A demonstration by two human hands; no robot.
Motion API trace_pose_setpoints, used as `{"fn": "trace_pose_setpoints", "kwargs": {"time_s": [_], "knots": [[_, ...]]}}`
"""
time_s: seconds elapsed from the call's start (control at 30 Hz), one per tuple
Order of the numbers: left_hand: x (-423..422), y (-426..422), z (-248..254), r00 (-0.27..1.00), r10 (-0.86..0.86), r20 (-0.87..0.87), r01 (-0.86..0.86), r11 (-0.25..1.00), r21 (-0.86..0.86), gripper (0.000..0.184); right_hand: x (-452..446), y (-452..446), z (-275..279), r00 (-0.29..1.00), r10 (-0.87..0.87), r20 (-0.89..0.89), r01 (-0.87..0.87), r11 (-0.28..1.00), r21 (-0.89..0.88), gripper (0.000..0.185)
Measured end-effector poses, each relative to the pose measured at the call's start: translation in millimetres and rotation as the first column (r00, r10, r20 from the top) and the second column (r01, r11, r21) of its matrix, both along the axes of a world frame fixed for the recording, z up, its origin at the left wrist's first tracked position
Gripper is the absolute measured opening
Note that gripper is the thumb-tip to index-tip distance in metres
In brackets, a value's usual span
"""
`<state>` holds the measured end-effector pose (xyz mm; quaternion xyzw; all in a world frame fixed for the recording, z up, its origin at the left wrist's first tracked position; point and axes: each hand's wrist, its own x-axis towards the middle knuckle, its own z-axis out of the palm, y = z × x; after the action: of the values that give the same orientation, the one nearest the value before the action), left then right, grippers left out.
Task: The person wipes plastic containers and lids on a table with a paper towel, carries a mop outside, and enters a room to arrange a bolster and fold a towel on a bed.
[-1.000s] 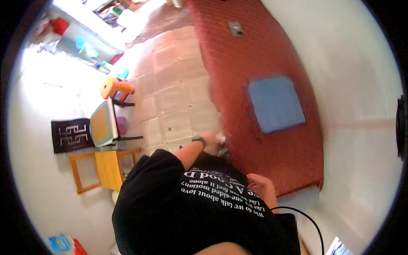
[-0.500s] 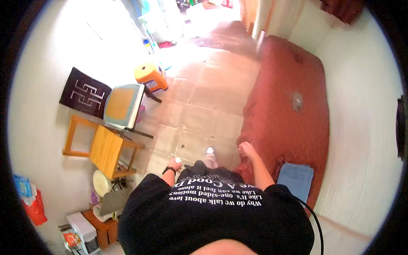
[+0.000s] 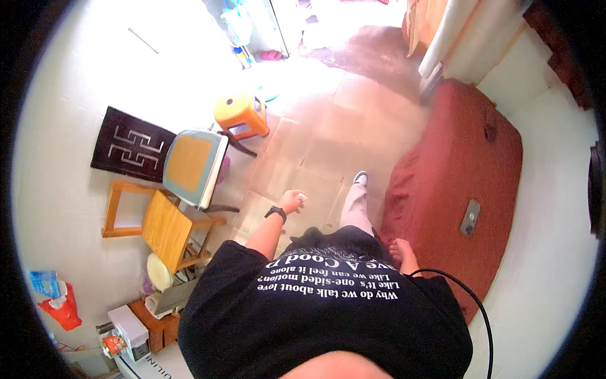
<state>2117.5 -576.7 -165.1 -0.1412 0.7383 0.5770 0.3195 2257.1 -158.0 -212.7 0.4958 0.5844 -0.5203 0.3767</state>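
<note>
My left hand [image 3: 292, 201], with a black watch [image 3: 276, 212] on its wrist, is closed around a small white object [image 3: 302, 197]; its kind is too small to make out. It is held out in front of my body above the tiled floor. My right hand [image 3: 401, 250] hangs low beside the red-covered bed [image 3: 454, 183], its fingers loosely bent and slightly apart, with nothing seen in them. I cannot tell whether it touches the cover. A grey flat object [image 3: 469, 218] lies on that cover.
To the left stand a wooden chair [image 3: 167, 221], a cushioned chair [image 3: 192, 164] and an orange stool [image 3: 241, 114]. A white box [image 3: 128, 325] sits at lower left. Tiled floor [image 3: 315, 151] runs toward a bright doorway. A black cable [image 3: 483, 309] hangs by my right arm.
My left hand has swung forward with the small white object, and my right hand has drawn back toward my body. One foot has stepped forward. The view has shifted, bringing the bed farther right.
</note>
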Motion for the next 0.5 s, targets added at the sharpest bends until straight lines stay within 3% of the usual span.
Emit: {"fn": "trace_pose_setpoints", "kwargs": {"time_s": [0.07,0.13,0.17,0.2,0.23,0.3,0.4,0.5], "knots": [[-42,5,-16,0.998,0.017,0.056,-0.016,1.0,-0.02,0.017,-26,17,-5,0.995,0.058,-0.081,-0.058,0.998,0.004,0.021],[-74,9,-3,0.995,-0.063,0.083,0.076,0.984,-0.164,0.02,-64,38,-10,0.994,0.107,0.006,-0.107,0.994,0.026,0.02],[-85,6,-23,0.998,-0.035,0.059,0.045,0.984,-0.171,0.019,-83,51,-17,0.991,0.129,0.046,-0.131,0.991,0.038,0.02],[-101,6,-25,0.98,-0.174,0.092,0.194,0.931,-0.308,0.017,-109,63,-23,0.984,0.157,0.082,-0.161,0.985,0.053,0.02],[-117,11,-20,0.968,-0.172,0.183,0.224,0.922,-0.315,0.016,-138,74,-27,0.978,0.18,0.106,-0.187,0.98,0.065,0.02],[-153,23,-2,0.97,-0.137,0.202,0.207,0.902,-0.378,0.016,-204,87,-32,0.969,0.215,0.124,-0.226,0.97,0.086,0.02],[-204,40,0,0.992,0.081,0.098,-0.051,0.96,-0.276,0.015,-313,89,-23,0.97,0.242,-0.013,-0.24,0.966,0.098,0.019],[-259,44,-26,0.971,0.195,0.137,-0.156,0.955,-0.254,0.014,-425,78,-3,0.95,0.242,-0.196,-0.227,0.969,0.096,0.015]]}}
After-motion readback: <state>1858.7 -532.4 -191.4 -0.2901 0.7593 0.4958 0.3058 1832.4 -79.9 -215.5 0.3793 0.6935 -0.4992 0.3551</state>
